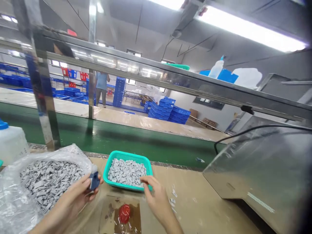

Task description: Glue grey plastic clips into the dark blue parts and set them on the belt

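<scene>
My left hand [81,191] is closed round a small dark blue part [94,180] with a pale top, held between a plastic bag [80,156] of grey pieces and a green basket. My right hand [154,195] is over the near right corner of the green basket [149,165], thumb and forefinger pinched together; whatever they hold is too small to make out. Many light grey pieces [126,172] fill the basket. Below it, a glossy red lump [124,213] sits on a brown plate [108,217]. A few small pieces [173,201] lie right of my right hand.
A green conveyor belt [146,143] runs behind the table [195,201]. A metal shelf [156,73] crosses above it, with a white bottle [216,68] on top. At the right stands a metal housing [263,169]; at the left, a white jug [12,143]. A person [101,86] stands far back.
</scene>
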A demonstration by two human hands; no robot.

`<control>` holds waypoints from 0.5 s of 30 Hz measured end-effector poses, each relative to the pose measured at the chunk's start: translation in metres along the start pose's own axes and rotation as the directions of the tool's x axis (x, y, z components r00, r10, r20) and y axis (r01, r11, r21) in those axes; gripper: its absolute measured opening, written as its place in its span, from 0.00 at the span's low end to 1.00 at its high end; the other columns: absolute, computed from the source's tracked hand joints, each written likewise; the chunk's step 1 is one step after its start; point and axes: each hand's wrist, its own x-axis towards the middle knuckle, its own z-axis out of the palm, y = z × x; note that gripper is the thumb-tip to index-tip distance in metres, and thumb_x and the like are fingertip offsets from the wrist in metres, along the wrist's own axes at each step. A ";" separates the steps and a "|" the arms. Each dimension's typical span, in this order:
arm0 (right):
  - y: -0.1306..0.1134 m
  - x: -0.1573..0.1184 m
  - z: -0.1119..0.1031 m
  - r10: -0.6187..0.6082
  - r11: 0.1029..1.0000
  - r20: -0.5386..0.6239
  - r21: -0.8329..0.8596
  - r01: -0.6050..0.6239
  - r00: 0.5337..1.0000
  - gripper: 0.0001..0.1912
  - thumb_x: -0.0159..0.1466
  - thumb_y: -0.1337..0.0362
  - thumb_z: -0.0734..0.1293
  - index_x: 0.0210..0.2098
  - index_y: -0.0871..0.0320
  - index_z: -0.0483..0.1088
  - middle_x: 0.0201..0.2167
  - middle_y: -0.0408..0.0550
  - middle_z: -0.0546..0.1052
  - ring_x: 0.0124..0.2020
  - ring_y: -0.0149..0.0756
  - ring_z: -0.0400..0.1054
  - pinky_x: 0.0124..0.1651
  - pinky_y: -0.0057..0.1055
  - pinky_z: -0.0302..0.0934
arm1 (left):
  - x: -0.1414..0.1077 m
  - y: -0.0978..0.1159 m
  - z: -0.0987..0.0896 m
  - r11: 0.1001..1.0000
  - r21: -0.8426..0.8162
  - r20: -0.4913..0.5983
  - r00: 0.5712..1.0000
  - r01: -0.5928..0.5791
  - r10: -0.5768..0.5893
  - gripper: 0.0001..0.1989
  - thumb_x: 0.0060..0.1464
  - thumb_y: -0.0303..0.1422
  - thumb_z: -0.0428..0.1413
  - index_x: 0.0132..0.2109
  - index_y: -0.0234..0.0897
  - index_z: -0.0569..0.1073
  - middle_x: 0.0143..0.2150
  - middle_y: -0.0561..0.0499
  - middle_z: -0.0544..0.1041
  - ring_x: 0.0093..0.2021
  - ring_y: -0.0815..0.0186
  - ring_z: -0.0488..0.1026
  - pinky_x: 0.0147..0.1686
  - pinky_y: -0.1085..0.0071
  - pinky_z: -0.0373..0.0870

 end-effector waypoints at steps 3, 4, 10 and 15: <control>0.036 0.033 0.018 -0.045 0.994 0.082 -0.100 0.053 0.996 0.17 0.49 0.78 0.59 0.34 0.60 0.72 0.31 0.51 0.74 0.35 0.41 0.69 0.37 0.33 0.64 | 0.046 0.025 0.004 0.840 0.459 0.117 0.957 -0.289 0.265 0.17 0.52 0.41 0.47 0.41 0.34 0.70 0.36 0.49 0.71 0.35 0.64 0.65 0.33 0.73 0.62; 0.046 0.040 0.025 -0.053 0.990 0.098 -0.124 0.065 0.994 0.18 0.45 0.79 0.60 0.32 0.61 0.73 0.30 0.52 0.74 0.34 0.44 0.69 0.36 0.34 0.64 | 0.066 0.031 0.006 0.706 0.616 0.175 0.934 -0.351 0.312 0.16 0.55 0.39 0.43 0.40 0.33 0.69 0.36 0.48 0.70 0.34 0.66 0.65 0.33 0.73 0.62; 0.083 0.041 0.049 -0.095 0.970 0.104 -0.214 0.115 0.990 0.20 0.43 0.81 0.59 0.30 0.59 0.74 0.29 0.52 0.74 0.32 0.44 0.70 0.34 0.33 0.64 | 0.185 0.027 -0.008 0.181 0.930 0.257 0.918 -0.320 0.303 0.09 0.56 0.31 0.45 0.35 0.31 0.67 0.36 0.47 0.69 0.37 0.64 0.66 0.41 0.64 0.62; 0.101 0.038 0.056 -0.146 0.968 0.064 -0.199 0.156 0.987 0.20 0.44 0.81 0.59 0.31 0.57 0.73 0.25 0.46 0.74 0.27 0.38 0.70 0.29 0.26 0.64 | 0.233 0.006 -0.030 -0.117 0.961 0.273 0.932 -0.252 0.237 0.10 0.54 0.34 0.50 0.39 0.30 0.68 0.40 0.47 0.69 0.41 0.64 0.67 0.42 0.61 0.64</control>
